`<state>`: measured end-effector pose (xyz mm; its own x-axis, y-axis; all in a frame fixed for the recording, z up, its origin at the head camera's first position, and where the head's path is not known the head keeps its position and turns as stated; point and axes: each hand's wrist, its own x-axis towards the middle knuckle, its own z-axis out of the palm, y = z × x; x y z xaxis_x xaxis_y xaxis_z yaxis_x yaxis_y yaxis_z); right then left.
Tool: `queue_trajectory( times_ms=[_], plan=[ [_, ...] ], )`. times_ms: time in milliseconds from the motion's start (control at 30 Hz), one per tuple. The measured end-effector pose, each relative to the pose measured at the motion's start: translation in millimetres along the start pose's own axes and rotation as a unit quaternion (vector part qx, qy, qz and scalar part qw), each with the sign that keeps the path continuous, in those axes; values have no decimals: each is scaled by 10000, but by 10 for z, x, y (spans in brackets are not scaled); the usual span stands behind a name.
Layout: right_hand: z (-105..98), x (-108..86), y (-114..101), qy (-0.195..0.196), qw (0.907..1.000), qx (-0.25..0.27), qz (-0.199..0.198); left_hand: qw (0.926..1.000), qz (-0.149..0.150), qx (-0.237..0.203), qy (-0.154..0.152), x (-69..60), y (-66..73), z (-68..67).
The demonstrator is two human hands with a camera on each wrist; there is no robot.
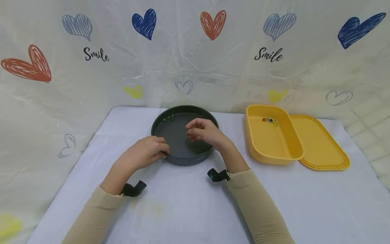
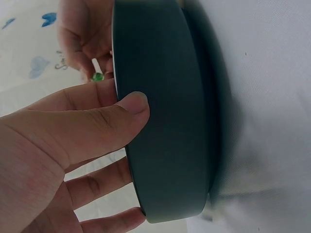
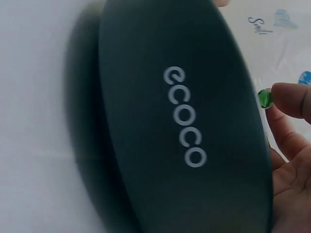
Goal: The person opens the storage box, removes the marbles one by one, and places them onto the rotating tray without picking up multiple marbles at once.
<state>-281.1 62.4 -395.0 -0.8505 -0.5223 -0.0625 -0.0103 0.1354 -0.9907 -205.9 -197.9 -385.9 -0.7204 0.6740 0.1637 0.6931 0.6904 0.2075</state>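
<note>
A round dark pan (image 1: 190, 160) stands on the white cloth, with several green marbles (image 1: 169, 118) lying inside at its far left. My left hand (image 1: 147, 151) grips the pan's near-left rim. Its thumb presses the outer wall in the left wrist view, while the other fingers go over the edge. Above the pan's inside, my right hand (image 1: 204, 132) pinches a green glass marble (image 3: 265, 98) between thumb and finger. The word "ecoco" is printed on the pan's side in the right wrist view.
To the right is a yellow rectangular box (image 1: 254, 145) holding several coloured marbles (image 1: 270, 120) at its far end. Its yellow lid (image 1: 324, 145) lies flat beside it, partly under the box. A sheet with printed hearts (image 1: 213, 25) hangs behind the table.
</note>
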Motion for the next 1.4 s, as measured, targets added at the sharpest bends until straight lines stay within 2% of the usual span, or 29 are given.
queue_trajectory(
  times_ms=[400, 667, 800, 1033, 1400],
  plan=[
    [49, 18, 65, -53, 9977, -660, -131, 10000, -34, 23, -11, -6, 2, 3],
    [87, 16, 82, -83, 9924, -1224, -131, 10000, -11, 26, -1, -7, 13, -2],
    [102, 20, 95, -105, 9842, -1760, -144, 10000, -14, 24, 0, -13, 14, -4],
    [130, 20, 98, -351, 9597, -2787, -8, 10000, -26, 4, 6, -20, -1, 7],
    [191, 14, 98, -365, 9336, -3564, -59, 10000, 2, 27, 27, -16, -7, 14]
  ],
)
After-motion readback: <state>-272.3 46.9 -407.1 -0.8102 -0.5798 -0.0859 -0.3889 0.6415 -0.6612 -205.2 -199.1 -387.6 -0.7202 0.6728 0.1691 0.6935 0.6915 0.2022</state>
